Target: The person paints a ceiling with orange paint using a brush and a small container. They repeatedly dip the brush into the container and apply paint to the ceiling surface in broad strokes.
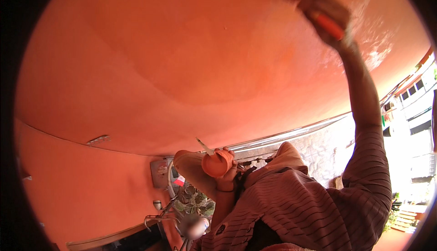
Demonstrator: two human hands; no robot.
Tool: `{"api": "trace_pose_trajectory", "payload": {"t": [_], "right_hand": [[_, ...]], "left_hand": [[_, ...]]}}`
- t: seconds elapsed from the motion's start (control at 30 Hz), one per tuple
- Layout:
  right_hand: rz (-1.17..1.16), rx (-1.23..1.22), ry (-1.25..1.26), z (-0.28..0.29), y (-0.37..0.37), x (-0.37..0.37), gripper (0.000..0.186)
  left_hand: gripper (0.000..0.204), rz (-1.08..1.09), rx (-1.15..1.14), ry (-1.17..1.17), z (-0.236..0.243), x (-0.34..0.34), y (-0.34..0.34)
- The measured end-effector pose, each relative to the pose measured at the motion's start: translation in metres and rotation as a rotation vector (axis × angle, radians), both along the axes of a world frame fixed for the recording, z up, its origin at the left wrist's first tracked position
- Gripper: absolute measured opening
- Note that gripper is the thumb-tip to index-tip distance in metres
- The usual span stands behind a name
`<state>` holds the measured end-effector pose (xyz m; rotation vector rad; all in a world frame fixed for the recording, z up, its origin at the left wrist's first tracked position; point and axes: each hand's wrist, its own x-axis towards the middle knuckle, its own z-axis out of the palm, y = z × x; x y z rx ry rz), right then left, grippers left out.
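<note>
Right hand (pixel 325 14) gripping brush (pixel 330 25) at ceiling (pixel 182 69), left hand (pixel 225 176) holding cup (pixel 216 163)

Two hands: the right hand (pixel 324 12) raised, the left hand (pixel 226 174) low; one orange-handled brush (pixel 327 25); one small orange pot (pixel 217 163) with one stick (pixel 204 146) in it; one bicycle (pixel 169 214); one wall box (pixel 160 173); one potted plant (pixel 195 201).

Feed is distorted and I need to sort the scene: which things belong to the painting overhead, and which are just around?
In use:
- orange-handled paintbrush, right hand grip
- small round orange paint pot, left hand
- orange ceiling

Just around:
- bicycle
- grey wall box
- potted plant
</note>
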<state>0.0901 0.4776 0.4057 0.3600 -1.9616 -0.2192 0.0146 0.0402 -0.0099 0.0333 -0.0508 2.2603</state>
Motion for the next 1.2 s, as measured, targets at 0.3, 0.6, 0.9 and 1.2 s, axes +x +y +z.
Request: {"api": "trace_pose_trajectory", "payload": {"t": [0.3, 0.6, 0.9, 1.2], "right_hand": [[-0.065, 0.264, -0.012, -0.104, -0.043, -0.037, 0.018], [0.075, -0.043, -0.326, -0.050, -0.032, -0.036, 0.017], [-0.069, 0.314, 0.006, -0.063, -0.065, -0.058, 0.023], [0.219, -0.216, -0.567, -0.088, -0.038, -0.085, 0.011]], "left_hand": [[0.051, 0.008, 0.033, -0.052, 0.002, 0.004, 0.002], [0.047, -0.003, 0.020, -0.082, 0.006, 0.003, 0.000], [0.048, 0.038, 0.033, -0.051, 0.002, 0.005, 0.004], [0.051, 0.042, -0.081, -0.070, -0.002, 0.008, -0.002]]}}
